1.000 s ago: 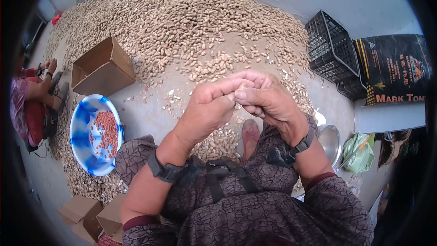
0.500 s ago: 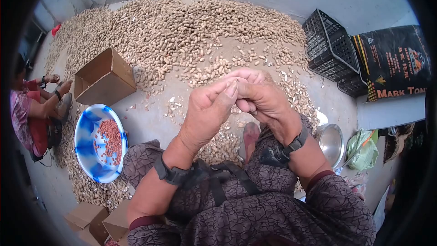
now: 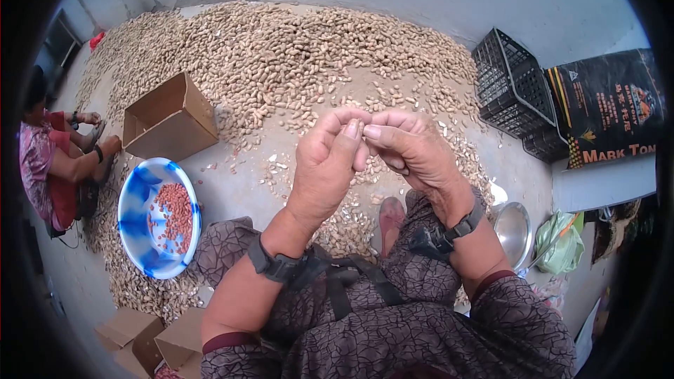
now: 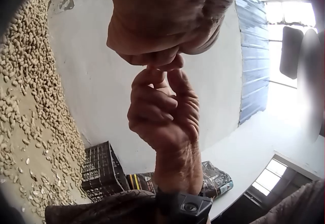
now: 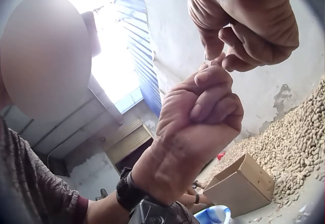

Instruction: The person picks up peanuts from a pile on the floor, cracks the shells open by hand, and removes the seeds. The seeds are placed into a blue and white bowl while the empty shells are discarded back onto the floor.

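Observation:
My left hand (image 3: 324, 154) and right hand (image 3: 418, 151) meet fingertip to fingertip in front of my lap. Between thumbs and forefingers they pinch a small peanut, mostly hidden by the fingers. In the left wrist view the right hand (image 4: 165, 112) is below, its other fingers curled in. The right wrist view has the left hand (image 5: 198, 112) with its lower fingers folded. Under and between my hands lie empty peanut shells (image 3: 344, 228) on the floor. A blue and white basin (image 3: 133, 228) at my left holds red-skinned peanut kernels (image 3: 175, 210).
A big heap of unshelled peanuts (image 3: 281, 45) spreads along the wall. A cardboard box (image 3: 175, 123) stands beyond the basin. Black crates (image 3: 512, 84), a printed black sack (image 3: 607, 109) and a metal bowl (image 3: 512, 231) are at right. Another person (image 3: 60, 154) sits at far left.
My thumbs have shifted at the pinch: the left thumb crossed up over the fingertips, and now both thumb tips stand side by side. The camera view has swung slightly.

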A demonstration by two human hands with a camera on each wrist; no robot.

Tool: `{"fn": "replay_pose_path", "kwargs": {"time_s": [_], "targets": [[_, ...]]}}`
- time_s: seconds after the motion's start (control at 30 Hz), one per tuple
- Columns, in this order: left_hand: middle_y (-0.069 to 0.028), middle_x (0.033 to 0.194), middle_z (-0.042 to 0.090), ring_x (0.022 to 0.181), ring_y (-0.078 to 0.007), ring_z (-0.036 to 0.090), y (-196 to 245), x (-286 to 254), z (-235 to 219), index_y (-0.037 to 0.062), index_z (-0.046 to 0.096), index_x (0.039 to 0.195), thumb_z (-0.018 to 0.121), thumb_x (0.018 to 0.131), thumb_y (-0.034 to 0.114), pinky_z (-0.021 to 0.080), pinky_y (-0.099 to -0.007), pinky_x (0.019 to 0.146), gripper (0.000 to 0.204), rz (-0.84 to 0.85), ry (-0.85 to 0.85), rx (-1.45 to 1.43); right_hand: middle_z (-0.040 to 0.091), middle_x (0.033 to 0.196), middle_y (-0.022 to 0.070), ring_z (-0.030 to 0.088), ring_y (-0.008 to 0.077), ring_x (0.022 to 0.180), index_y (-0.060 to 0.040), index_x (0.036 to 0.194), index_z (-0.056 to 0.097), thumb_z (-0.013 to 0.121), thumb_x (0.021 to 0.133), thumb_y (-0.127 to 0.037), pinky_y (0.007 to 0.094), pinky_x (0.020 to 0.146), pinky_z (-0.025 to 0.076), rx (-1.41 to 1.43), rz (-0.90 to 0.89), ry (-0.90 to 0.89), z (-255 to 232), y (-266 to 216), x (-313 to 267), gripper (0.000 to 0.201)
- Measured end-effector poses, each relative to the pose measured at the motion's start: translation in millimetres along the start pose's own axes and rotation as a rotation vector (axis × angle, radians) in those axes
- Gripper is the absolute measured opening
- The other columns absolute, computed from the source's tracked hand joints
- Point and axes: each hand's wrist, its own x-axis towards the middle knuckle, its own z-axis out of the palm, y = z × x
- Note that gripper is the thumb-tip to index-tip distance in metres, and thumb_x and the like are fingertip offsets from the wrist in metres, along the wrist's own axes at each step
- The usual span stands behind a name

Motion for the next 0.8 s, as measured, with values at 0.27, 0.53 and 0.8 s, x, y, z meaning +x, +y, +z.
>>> {"fn": "replay_pose_path", "kwargs": {"time_s": [0.27, 0.53, 0.8], "targets": [[-0.0006, 0.068, 0.052, 0.061, -0.0047, 0.045, 2, -1, -3, -0.0004, 0.054, 0.094, 0.041, 0.087, 0.01, 0.039, -0.0188, 0.055, 0.018, 0.069, 0.01, 0.201, 0.055, 0.063, 0.0004, 0.038, 0.0007, 0.043, 0.0006, 0.082, 0.06, 0.06, 0.077, -0.016, 0.0143, 0.036, 0.025, 0.045, -0.016, -0.028, 3, 1, 2, 0.017], [-0.0098, 0.055, 0.055, 0.052, -0.0179, 0.057, -2, 11, -13, 0.0006, 0.054, 0.078, 0.046, 0.082, 0.01, 0.044, -0.029, 0.049, 0.013, 0.294, -0.021, 0.671, 0.056, 0.066, 0.0039, 0.041, 0.0021, 0.044, -0.0002, 0.082, 0.055, 0.054, 0.076, -0.01, 0.0146, 0.035, 0.027, 0.069, -0.004, -0.13, -5, 3, 13, 0.011], [-0.0115, 0.056, 0.054, 0.051, -0.0239, 0.056, -8, 10, -10, 0.0024, 0.052, 0.078, 0.047, 0.08, 0.01, 0.043, -0.0333, 0.048, 0.01, 0.462, 0.068, 1.016, 0.047, 0.059, 0.0014, 0.038, 0.0037, 0.041, 0.0002, 0.074, 0.05, 0.046, 0.07, 0.0, 0.0151, 0.033, 0.027, 0.067, 0.126, -0.14, -3, -2, 25, 0.006]]}}
